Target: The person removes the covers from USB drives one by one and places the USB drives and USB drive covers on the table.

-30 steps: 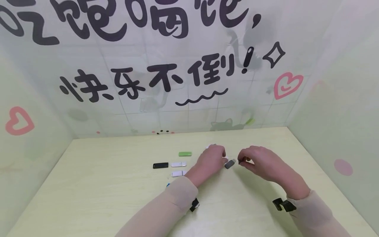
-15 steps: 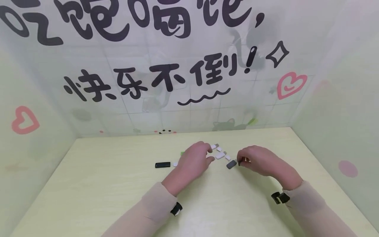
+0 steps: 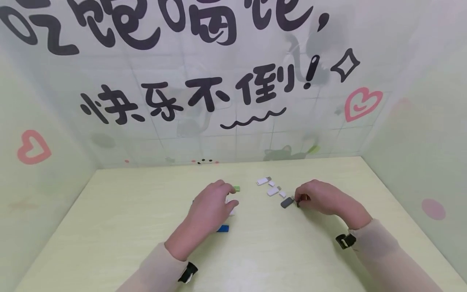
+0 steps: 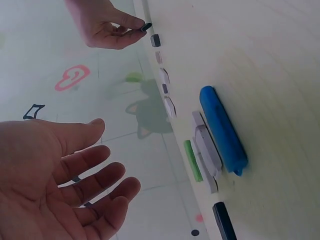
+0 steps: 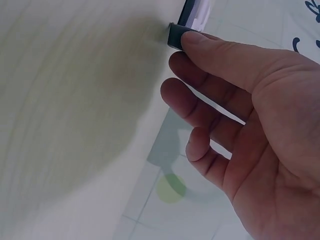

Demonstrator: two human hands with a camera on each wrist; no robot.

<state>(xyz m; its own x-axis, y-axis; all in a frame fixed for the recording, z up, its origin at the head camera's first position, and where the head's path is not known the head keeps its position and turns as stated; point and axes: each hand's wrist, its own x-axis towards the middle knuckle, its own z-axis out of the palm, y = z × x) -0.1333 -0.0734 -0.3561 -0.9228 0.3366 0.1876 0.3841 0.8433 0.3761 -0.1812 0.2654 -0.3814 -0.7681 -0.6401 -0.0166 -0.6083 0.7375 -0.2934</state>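
My left hand (image 3: pixel 208 209) hovers over the left group of USB sticks, fingers relaxed and holding nothing. Beneath or beside it are a blue stick (image 4: pixel 222 130), white sticks (image 4: pixel 207 150), a green stick (image 4: pixel 192 161) and a black stick (image 4: pixel 225 220); the hand partly hides this group in the head view. Between thumb and index finger, my right hand (image 3: pixel 326 199) pinches a small dark cap (image 5: pixel 177 38). Just left of that cap lies an uncapped grey USB stick (image 3: pixel 287 202), its metal plug pointing toward the right hand.
Up and left of the grey stick, two uncapped white USB sticks (image 3: pixel 262 181) lie in a slanting row, with small white caps (image 3: pixel 282 194) near their plugs. Printed walls enclose the pale wooden table (image 3: pixel 262 251) at the back and sides.
My left hand has moved left, away from the white sticks on the right to above the left group. The right hand keeps the cap beside the grey stick, nearly in place.
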